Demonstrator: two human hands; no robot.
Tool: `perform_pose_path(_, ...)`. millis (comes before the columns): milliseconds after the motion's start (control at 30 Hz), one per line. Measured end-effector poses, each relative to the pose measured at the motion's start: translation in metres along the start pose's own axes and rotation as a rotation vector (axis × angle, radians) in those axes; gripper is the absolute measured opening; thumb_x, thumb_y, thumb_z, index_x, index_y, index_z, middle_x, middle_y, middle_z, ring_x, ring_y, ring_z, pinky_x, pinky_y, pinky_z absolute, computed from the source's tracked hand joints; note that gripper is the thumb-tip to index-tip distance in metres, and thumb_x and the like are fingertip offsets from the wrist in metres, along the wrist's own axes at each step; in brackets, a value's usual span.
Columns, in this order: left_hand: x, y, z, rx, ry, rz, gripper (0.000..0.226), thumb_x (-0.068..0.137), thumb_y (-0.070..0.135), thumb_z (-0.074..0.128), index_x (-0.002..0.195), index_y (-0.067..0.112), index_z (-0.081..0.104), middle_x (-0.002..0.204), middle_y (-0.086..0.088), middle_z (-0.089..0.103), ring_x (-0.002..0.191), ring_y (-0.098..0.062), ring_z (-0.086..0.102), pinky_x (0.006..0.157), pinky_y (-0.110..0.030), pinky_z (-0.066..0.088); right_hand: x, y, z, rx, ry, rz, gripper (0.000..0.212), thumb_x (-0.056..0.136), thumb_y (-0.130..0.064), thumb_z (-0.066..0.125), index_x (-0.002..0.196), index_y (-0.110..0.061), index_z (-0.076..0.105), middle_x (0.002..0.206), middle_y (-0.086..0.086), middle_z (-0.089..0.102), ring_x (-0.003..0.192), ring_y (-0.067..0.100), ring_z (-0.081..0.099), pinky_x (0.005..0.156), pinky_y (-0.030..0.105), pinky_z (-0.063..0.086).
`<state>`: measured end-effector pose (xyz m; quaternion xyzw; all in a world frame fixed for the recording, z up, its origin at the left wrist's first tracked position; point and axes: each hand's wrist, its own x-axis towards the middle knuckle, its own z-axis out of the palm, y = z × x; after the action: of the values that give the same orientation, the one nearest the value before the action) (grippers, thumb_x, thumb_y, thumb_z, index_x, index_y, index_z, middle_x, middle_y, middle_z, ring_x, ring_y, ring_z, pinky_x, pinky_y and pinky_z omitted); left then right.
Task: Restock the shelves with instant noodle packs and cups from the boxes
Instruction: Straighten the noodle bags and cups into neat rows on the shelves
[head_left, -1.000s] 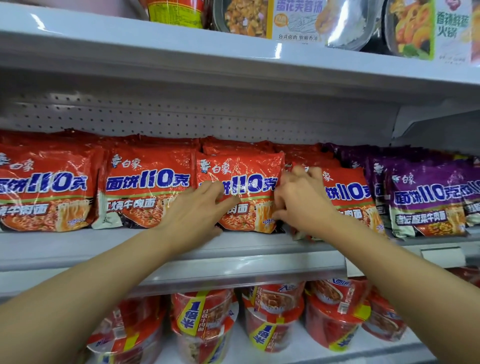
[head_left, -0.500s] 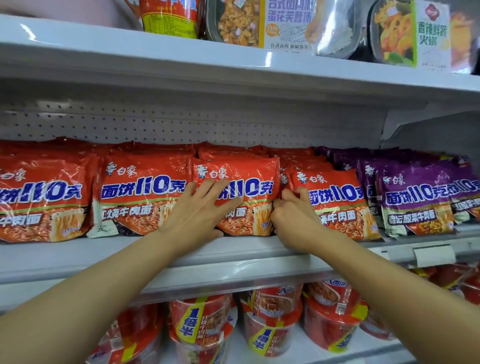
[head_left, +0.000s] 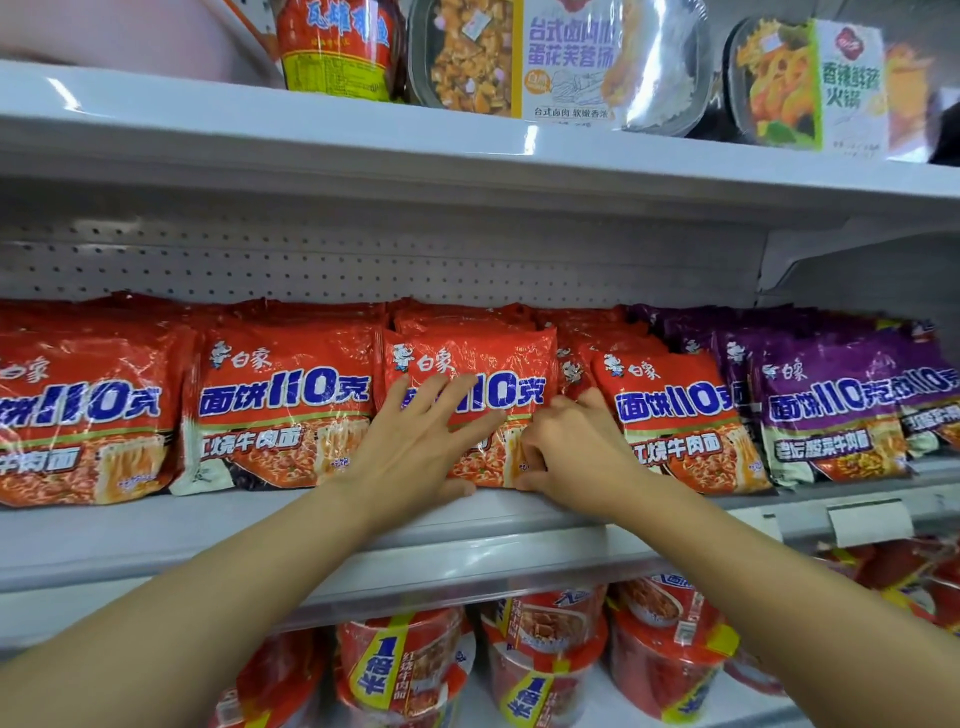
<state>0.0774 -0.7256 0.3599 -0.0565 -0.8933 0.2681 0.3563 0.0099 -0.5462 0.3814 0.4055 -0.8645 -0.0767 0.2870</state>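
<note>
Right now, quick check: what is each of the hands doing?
Left hand: open, fingers spread flat on the front red noodle pack.
Right hand: fingers curled, pinching that same pack's right edge.

The picture was bright, with soft white light coming from above. Small white shiny spots sat on the front edge of the top shelf (head_left: 467, 150). The plastic lid of a food tray (head_left: 561, 62) up there shone silver with glare. The red noodle packs (head_left: 285, 405) had crinkly shiny streaks on them. It was darker under the top shelf, where a grey shadow fell on the back wall with holes (head_left: 363, 260). The shelves bent and curved near the sides of the picture. The far right corner looked smeary and blurry. The middle looked sharp.
</note>
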Motion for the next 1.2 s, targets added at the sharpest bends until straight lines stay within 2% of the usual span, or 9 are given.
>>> perform_pose_path(167,0.010,0.002,0.003,0.004,-0.062,-0.028,0.093,0.046,0.063,0.084,0.129,0.031,0.055,0.130,-0.016,0.055,0.107,-0.033,0.055,0.079,-0.051,0.050,0.008,0.001,0.012,-0.096,0.029,0.048,0.026,0.085,-0.042,0.062,0.096,-0.019,0.067,0.101,-0.001,0.067,0.106,0.021,0.048,0.091,0.037,0.020)
perform_pose_path(300,0.010,0.000,0.004,-0.018,-0.067,-0.035,0.093,0.046,0.063,0.083,0.129,0.031,0.057,0.128,-0.016,0.056,0.104,-0.034,0.058,0.079,-0.051,0.050,0.002,0.004,0.010,-0.020,0.054,0.072,0.026,0.084,-0.046,0.062,0.092,-0.020,0.065,0.102,-0.002,0.064,0.106,0.020,0.047,0.092,0.037,0.022)
perform_pose_path(500,0.011,0.007,-0.011,-0.152,0.008,-0.076,0.069,0.069,0.068,0.057,0.121,0.023,0.060,0.128,-0.014,0.055,0.110,-0.031,0.055,0.086,-0.051,0.049,-0.018,0.026,-0.016,0.277,0.291,0.183,0.020,0.082,-0.038,0.069,0.076,-0.021,0.061,0.089,-0.006,0.055,0.093,0.014,0.042,0.081,0.031,0.029)
perform_pose_path(667,0.039,0.035,-0.034,-0.318,0.026,-0.113,0.069,0.082,0.054,0.061,0.140,0.021,0.042,0.145,-0.009,0.035,0.131,-0.029,0.031,0.108,-0.051,0.024,-0.039,0.075,-0.030,0.374,0.319,0.346,0.003,0.086,-0.013,0.065,0.083,-0.012,0.066,0.100,0.003,0.055,0.102,0.022,0.048,0.085,0.029,0.036)
perform_pose_path(833,0.075,0.074,-0.047,-0.443,0.041,-0.126,0.069,0.086,0.056,0.055,0.144,0.027,0.029,0.149,0.000,0.024,0.137,-0.021,0.018,0.115,-0.043,0.014,-0.044,0.133,-0.031,0.440,0.301,0.503,0.018,0.091,-0.001,0.052,0.099,-0.009,0.066,0.104,0.006,0.052,0.104,0.028,0.053,0.084,0.030,0.040)
perform_pose_path(933,0.099,0.097,-0.052,-0.446,0.032,-0.095,0.067,0.087,0.057,0.054,0.142,0.025,0.033,0.152,0.001,0.024,0.140,-0.020,0.017,0.117,-0.043,0.010,-0.037,0.162,-0.026,0.482,0.256,0.486,0.025,0.092,0.001,0.047,0.109,-0.005,0.063,0.112,0.016,0.060,0.098,0.027,0.054,0.078,0.028,0.039)
perform_pose_path(1033,0.122,0.123,-0.054,-0.407,-0.014,-0.057,0.071,0.085,0.062,0.052,0.140,0.022,0.035,0.156,-0.002,0.020,0.144,-0.022,0.010,0.117,-0.044,0.004,-0.021,0.188,-0.018,0.502,0.208,0.427,0.030,0.094,0.001,0.042,0.115,-0.008,0.061,0.118,0.014,0.060,0.100,0.024,0.055,0.077,0.021,0.035)
perform_pose_path(1100,0.135,0.139,-0.051,-0.391,-0.084,-0.066,0.082,0.081,0.068,0.054,0.142,0.020,0.028,0.159,-0.007,0.010,0.146,-0.025,0.001,0.117,-0.045,-0.002,-0.006,0.205,-0.011,0.481,0.135,0.352,0.031,0.095,0.000,0.041,0.117,-0.011,0.060,0.124,0.009,0.059,0.111,0.022,0.054,0.081,0.019,0.035)
perform_pose_path(1200,0.147,0.155,-0.043,-0.362,-0.230,-0.130,0.095,0.074,0.072,0.057,0.142,0.020,0.017,0.159,-0.016,-0.004,0.146,-0.033,-0.008,0.116,-0.049,-0.007,0.016,0.222,0.000,0.487,0.034,0.219,0.028,0.097,-0.004,0.043,0.111,-0.016,0.063,0.126,0.004,0.058,0.114,0.019,0.053,0.082,0.021,0.035)
